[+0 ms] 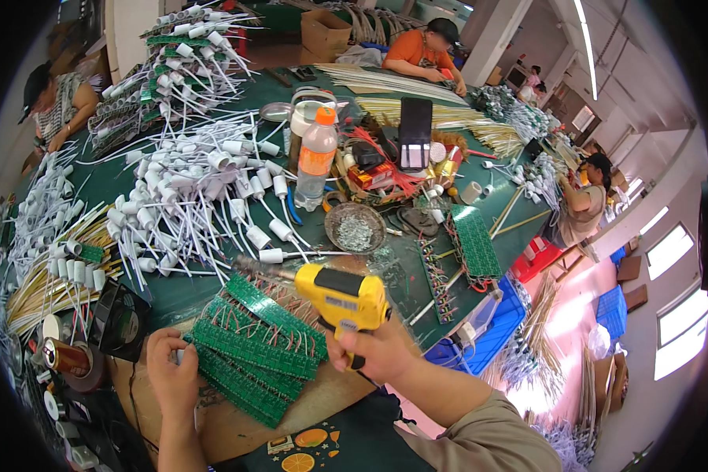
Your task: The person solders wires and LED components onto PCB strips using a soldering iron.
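My right hand is wrapped round the grip of a yellow and black soldering gun. The gun's dark, narrow front end points left, above the far edge of several long green circuit boards. The boards lie overlapping in a fan on a brown board, with rows of small wires and parts along them. At their left end is my left hand, its fingers curled in. A small pale bit shows between its thumb and fingers, too small to name.
White lamp holders with wires are heaped on the green table, beside a bottle, a metal dish and an upright phone. A small black fan and a can stand left. Other people work around the table.
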The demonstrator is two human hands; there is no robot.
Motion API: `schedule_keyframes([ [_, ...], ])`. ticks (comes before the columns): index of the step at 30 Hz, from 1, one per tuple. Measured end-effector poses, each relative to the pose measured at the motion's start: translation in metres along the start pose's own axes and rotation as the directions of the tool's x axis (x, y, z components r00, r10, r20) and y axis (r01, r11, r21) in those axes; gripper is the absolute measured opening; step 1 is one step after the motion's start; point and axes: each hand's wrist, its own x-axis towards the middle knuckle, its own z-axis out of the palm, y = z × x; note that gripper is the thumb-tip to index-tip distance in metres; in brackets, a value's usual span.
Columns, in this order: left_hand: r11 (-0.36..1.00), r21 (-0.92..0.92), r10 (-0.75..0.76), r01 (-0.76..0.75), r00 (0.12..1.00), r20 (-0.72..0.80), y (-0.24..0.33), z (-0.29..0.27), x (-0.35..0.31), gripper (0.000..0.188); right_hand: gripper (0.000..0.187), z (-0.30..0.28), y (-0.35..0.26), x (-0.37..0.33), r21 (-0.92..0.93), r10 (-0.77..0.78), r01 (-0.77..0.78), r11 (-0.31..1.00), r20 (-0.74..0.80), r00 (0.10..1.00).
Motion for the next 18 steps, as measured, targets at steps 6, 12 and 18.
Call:
schedule_keyframes([
  [6, 0.997, -0.005, -0.080, 0.080, 0.997, -0.017, -0.011, -0.003, -0.006, 0.010, 0.017, 0.008, 0.021, 0.015, -0.051, 0.045, -0.039, 0.998, 0.122, 0.992],
  [12, 0.989, -0.054, -0.135, 0.137, 0.990, 0.035, -0.021, 0.000, -0.005, 0.009, 0.027, 0.013, 0.035, 0.025, -0.036, 0.080, -0.076, 0.996, 0.133, 0.988],
  [18, 0.966, -0.167, -0.195, 0.195, 0.981, 0.021, -0.022, 0.002, -0.007, 0.008, 0.030, 0.012, 0.036, 0.023, -0.029, 0.051, -0.048, 0.998, 0.147, 0.988],
])
